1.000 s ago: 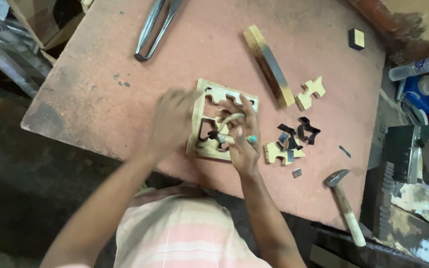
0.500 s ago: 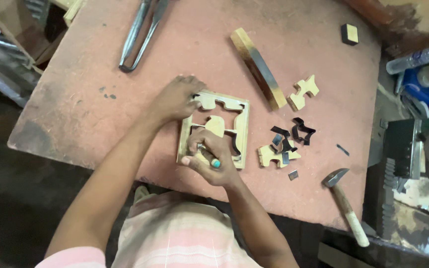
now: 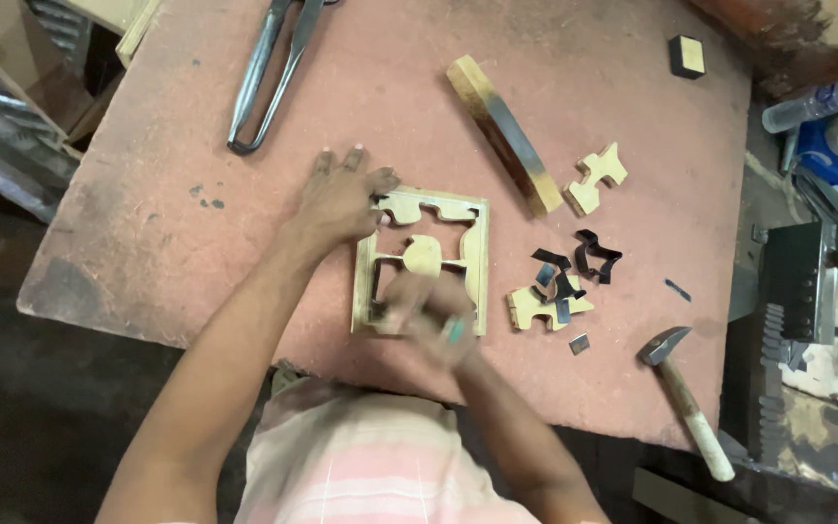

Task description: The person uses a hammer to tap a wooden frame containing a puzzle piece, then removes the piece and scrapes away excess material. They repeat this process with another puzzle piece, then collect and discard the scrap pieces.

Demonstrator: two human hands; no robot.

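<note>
Where the frame is: The wooden frame (image 3: 422,262) is lying flat on the reddish table (image 3: 147,223), near the middle. The left hand (image 3: 341,199) is sitting at its 10 o'clock corner, and the right hand (image 3: 429,315) is covering its 6 o'clock edge.

How the frame looks: It is pale yellow wood, square, with curvy holes cut through it and a round bit in the middle.

Left hand fingers: They are spreading out flat on the table, and the thumb is pressing on the top corner of the frame.

Right hand fingers: They are looking blurry, so I cannot tell if they are pinching something or just pushing down. One finger is wearing a green ring (image 3: 455,332).

Things around: A wooden block (image 3: 502,132) is lying at 1 o'clock from the frame. Small wooden cut-outs (image 3: 596,178) and dark metal bits (image 3: 574,267) are lying at 3 o'clock. A hammer (image 3: 686,400) is lying at 4 o'clock, and big metal tongs (image 3: 269,68) are lying at 11 o'clock.
</note>
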